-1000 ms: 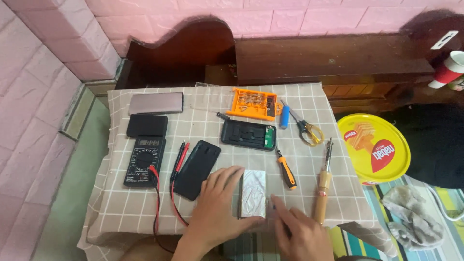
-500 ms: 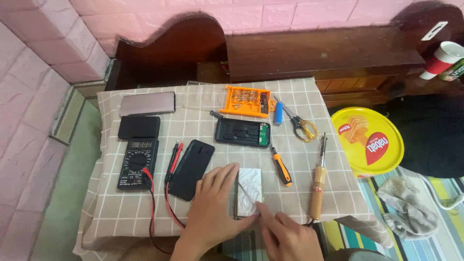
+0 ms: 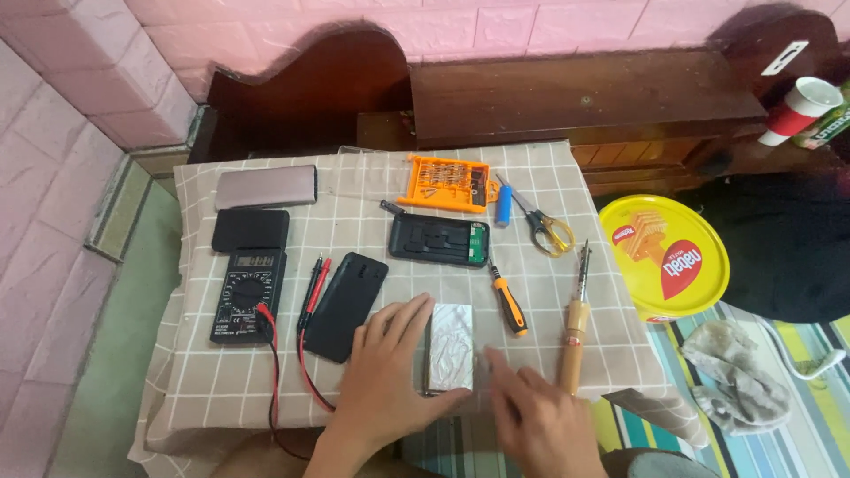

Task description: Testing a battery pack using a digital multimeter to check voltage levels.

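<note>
Steadying the silver foil-wrapped block (image 3: 450, 348) is the work of both hands at this moment. The block lies at the near edge of the checked tablecloth (image 3: 567, 177), at about 6 o'clock of the table. The left hand (image 3: 390, 367) rests flat beside it at 9 o'clock, fingers spread and lightly curved, the thumb passing under the near end of the block. The right hand (image 3: 540, 416) comes from 5 o'clock with its fingers extended toward the lower right corner of the block; whether they pinch the foil or only touch it cannot be told.

To do this well, the person should probably keep the left palm low and firm so that the block does not slide toward the black phone (image 3: 347, 305) at 10 o'clock. The foil looks thin and wrinkled, so a gentle grip at the corner seems safer than pulling hard. The orange-handled screwdriver (image 3: 508, 299) and the wooden-handled soldering iron (image 3: 575, 323) lie near at 2 o'clock, and the right wrist should stay away from them.
</note>
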